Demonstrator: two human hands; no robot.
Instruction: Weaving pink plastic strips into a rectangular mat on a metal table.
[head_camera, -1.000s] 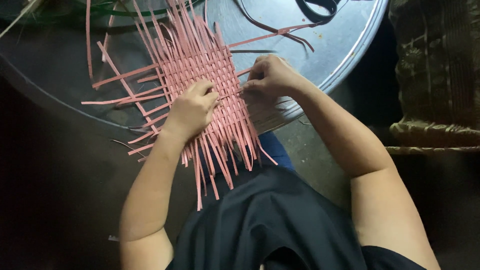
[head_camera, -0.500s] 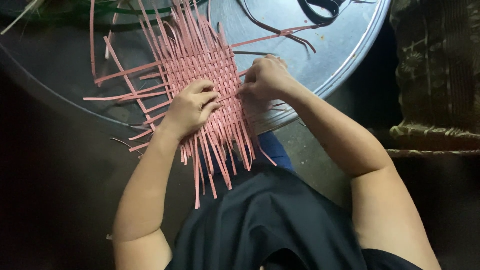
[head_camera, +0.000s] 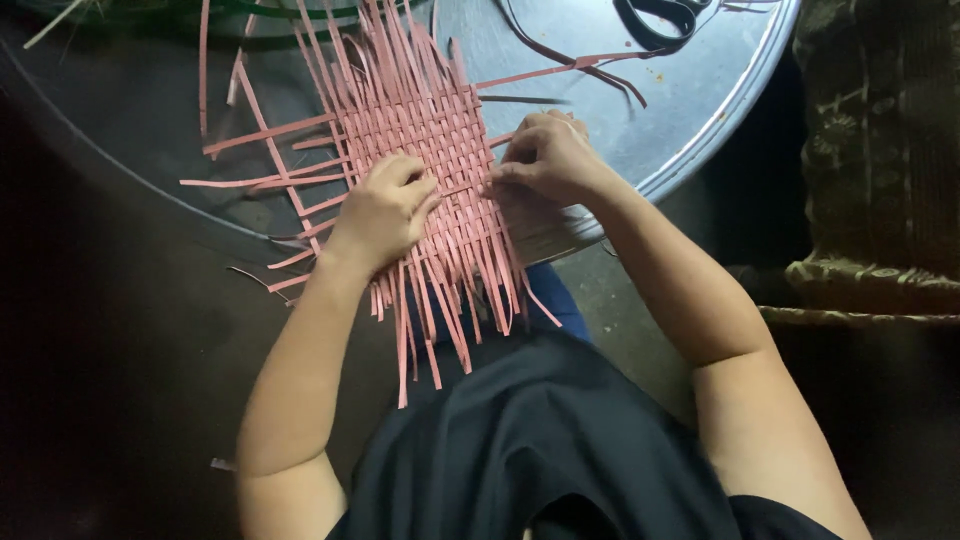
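Note:
A flat mat woven of pink strips (head_camera: 420, 130) lies on a round metal tray (head_camera: 700, 110), its loose ends sticking out on all sides and hanging over the tray's near rim. My left hand (head_camera: 385, 210) rests on the mat's near part, fingers curled and pressing the strips down. My right hand (head_camera: 545, 155) is at the mat's right edge, its fingers pinched on a pink strip there. The two hands are close together, almost touching.
Black scissors (head_camera: 665, 15) and a few loose strips (head_camera: 570, 65) lie at the far side of the tray. A patterned cushion or fabric (head_camera: 880, 150) stands to the right. My dark-clothed lap (head_camera: 540, 440) is below the mat. Green strips (head_camera: 250, 10) show at the top left.
The view has shifted slightly. My right hand has drawn in toward the mat's right edge and nearer to my left hand, which stays pressed on the weave.

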